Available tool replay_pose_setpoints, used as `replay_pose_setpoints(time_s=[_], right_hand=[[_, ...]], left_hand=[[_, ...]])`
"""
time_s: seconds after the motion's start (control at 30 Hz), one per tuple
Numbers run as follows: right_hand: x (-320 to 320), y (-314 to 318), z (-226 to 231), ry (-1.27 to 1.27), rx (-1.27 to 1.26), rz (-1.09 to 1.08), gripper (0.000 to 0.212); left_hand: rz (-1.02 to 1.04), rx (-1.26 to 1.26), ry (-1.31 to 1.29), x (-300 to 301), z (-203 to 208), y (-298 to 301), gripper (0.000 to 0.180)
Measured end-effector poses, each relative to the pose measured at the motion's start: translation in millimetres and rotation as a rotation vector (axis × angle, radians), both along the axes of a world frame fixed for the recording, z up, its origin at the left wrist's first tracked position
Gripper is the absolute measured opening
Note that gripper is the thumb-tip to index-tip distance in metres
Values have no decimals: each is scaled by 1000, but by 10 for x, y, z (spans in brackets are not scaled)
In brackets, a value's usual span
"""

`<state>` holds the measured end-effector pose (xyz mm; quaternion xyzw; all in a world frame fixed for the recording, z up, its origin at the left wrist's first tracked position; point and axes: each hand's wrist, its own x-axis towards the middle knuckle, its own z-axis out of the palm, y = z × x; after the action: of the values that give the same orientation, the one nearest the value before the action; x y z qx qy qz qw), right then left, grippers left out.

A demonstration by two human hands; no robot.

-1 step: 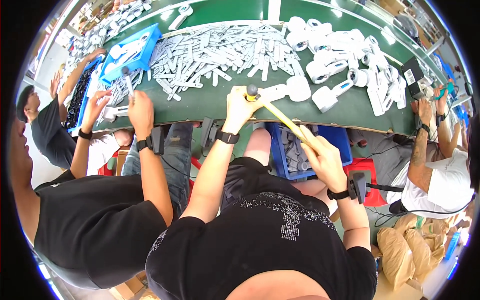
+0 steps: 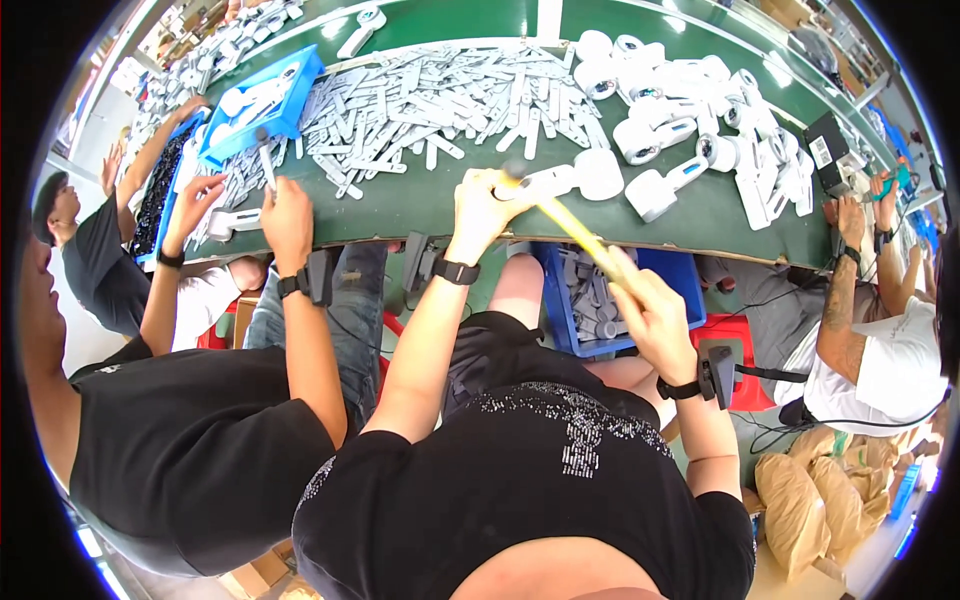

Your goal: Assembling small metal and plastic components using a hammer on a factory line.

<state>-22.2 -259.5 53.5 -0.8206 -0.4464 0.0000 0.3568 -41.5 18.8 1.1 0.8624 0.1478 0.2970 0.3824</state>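
At the near edge of the worktop [image 2: 400, 208], the left hand [image 2: 481, 212] pinches a white part [image 2: 592, 175] by its handle; the right hand [image 2: 652, 312] grips a hammer [image 2: 574, 233]. Best to strike squarely and lightly, left fingers well clear.

R hand [image 2: 655, 320] grips yellow-handled hammer [image 2: 580, 238], blurred head at L hand [image 2: 480, 215], which holds white round-ended part [image 2: 592, 175] over green bench [image 2: 400, 215]. Grey strips [image 2: 400, 110] piled behind; white units [image 2: 655, 130] to R; blue bin [image 2: 685, 285] below.
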Motion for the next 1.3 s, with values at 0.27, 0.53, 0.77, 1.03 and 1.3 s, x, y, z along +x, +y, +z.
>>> replay_pose_setpoints(time_s=[0.27, 0.53, 0.77, 1.03, 1.3], right_hand=[[20, 12, -64, 21, 77, -65, 46], [-76, 85, -236, 60, 183, -36, 48], [-125, -218, -272, 459, 238, -145, 47], [-372, -469, -318, 743, 421, -304, 49], [-413, -462, -445, 843, 414, -326, 49]], left_hand=[[10, -34, -35, 10, -46, 5, 30], [5, 168, -87, -53, -27, 36, 24], [-103, -327, -188, -156, 113, -99, 29], [-240, -1316, 36, -343, 288, 187, 39], [362, 133, 159, -94, 265, 621, 23]])
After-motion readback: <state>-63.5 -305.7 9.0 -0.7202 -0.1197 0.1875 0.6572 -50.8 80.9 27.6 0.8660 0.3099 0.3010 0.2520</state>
